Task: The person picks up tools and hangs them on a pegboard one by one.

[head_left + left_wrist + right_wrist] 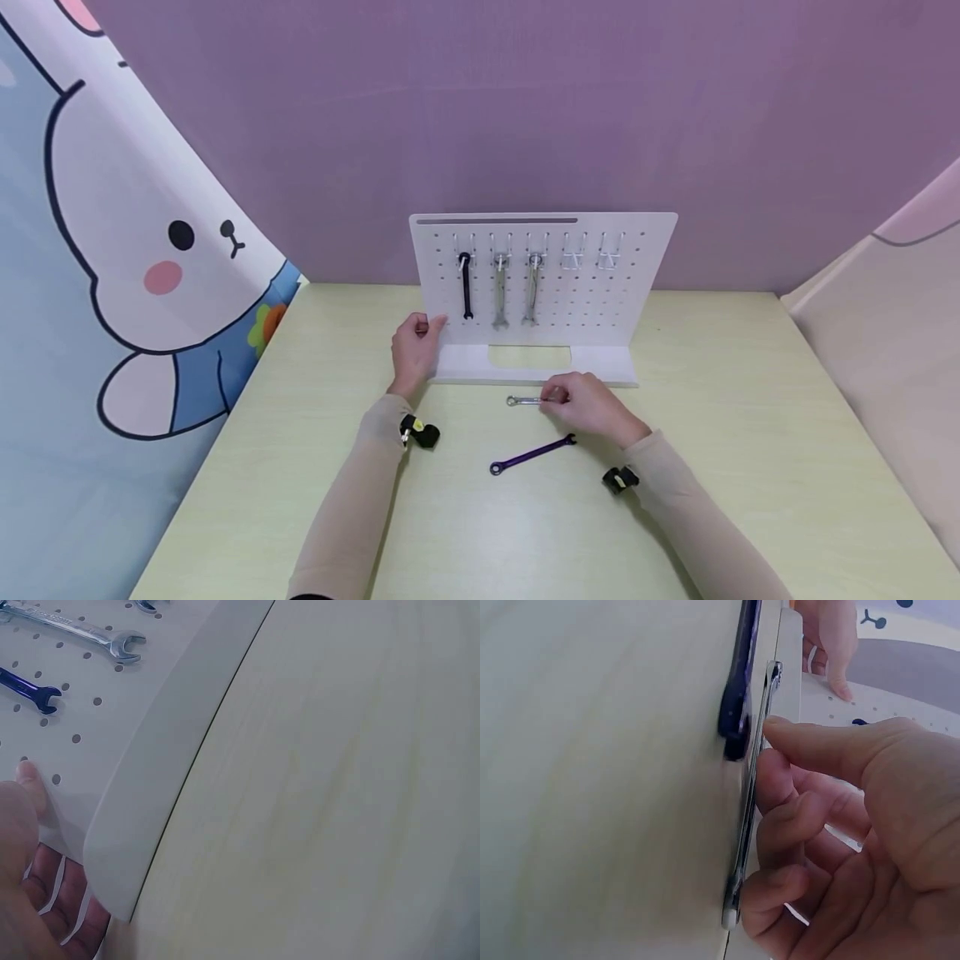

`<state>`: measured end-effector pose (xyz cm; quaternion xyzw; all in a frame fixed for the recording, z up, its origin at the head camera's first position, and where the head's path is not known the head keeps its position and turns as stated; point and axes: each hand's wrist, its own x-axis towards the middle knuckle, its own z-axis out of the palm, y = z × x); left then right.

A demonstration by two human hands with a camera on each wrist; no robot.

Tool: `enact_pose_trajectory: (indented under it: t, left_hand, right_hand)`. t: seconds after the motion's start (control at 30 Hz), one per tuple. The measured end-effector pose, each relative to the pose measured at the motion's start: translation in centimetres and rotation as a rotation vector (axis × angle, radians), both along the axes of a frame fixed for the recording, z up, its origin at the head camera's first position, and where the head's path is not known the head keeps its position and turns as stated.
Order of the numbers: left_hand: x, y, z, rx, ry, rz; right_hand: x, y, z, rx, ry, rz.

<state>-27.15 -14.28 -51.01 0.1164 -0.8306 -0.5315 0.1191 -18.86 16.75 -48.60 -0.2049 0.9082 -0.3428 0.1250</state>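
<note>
My left hand holds the left edge of a white pegboard stand, its thumb on the front face and the fingers behind. With thumb and fingertips, my right hand pinches a silver combination wrench just in front of the stand's base. In the right wrist view this wrench runs along the fingertips, close to the tabletop. A purple combination wrench lies slanted on the table, nearer to me. On the pegboard's hooks hang a dark wrench and two silver wrenches, one beside the other.
Two pairs of bare hooks, one beside the other, are on the pegboard's right side. The stand's base rests on the pale wooden table. Behind it rises a purple backdrop; a cartoon-printed cloth hangs at left.
</note>
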Motion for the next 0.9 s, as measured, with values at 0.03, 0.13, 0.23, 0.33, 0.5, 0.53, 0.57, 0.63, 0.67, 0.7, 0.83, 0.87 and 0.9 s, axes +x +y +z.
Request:
enact_pose_trajectory:
  t: [0.03, 0.13, 0.23, 0.33, 0.5, 0.53, 0.57, 0.63, 0.67, 0.7, 0.83, 0.87, 0.9]
  left_hand:
    - [0.01, 0.0, 0.0, -0.003, 0.002, 0.0]
    - [0.05, 0.02, 0.02, -0.012, 0.01, -0.002]
    - [0.09, 0.04, 0.06, -0.019, 0.007, -0.002]
    - [0.15, 0.08, 0.11, -0.013, -0.003, -0.002]
    - [0.16, 0.12, 0.19, -0.008, -0.002, 0.0]
    - [0.15, 0.13, 0.21, -0.007, 0.001, 0.0]
    - [0.13, 0.13, 0.19, -0.004, 0.002, -0.001]
    - [0.09, 0.13, 0.15, -0.004, 0.002, -0.002]
    - [0.09, 0.14, 0.12, -0.004, -0.002, -0.003]
    - [0.11, 0.16, 0.12, -0.002, -0.005, -0.004]
    - [0.14, 0.16, 0.04, -0.008, -0.011, -0.001]
    - [0.15, 0.15, 0.06, -0.007, -0.01, 0.0]
    - [0.16, 0.14, 0.08, -0.007, -0.008, 0.001]
  right_hand:
    - [0.05, 0.05, 0.05, -0.001, -0.005, -0.003]
    - [0.16, 0.16, 0.15, 0.008, -0.022, -0.004]
    - [0.23, 0.24, 0.13, 0.024, -0.037, -0.005]
    - [0.29, 0.36, 0.06, 0.04, -0.045, -0.008]
    - [0.32, 0.47, -0.01, 0.066, -0.063, -0.009]
    - [0.31, 0.45, -0.02, 0.075, -0.066, -0.005]
    - [0.3, 0.45, -0.02, 0.085, -0.067, 0.0]
    - [0.29, 0.45, -0.02, 0.104, -0.069, 0.009]
    - [0.31, 0.45, -0.01, 0.111, -0.067, 0.017]
    - [0.33, 0.43, 0.07, 0.119, -0.07, 0.02]
    - [0.32, 0.26, 0.46, 0.145, -0.07, 0.032]
    - [0.32, 0.18, 0.6, 0.151, -0.072, 0.032]
    - [0.31, 0.11, 0.72, 0.158, -0.073, 0.03]
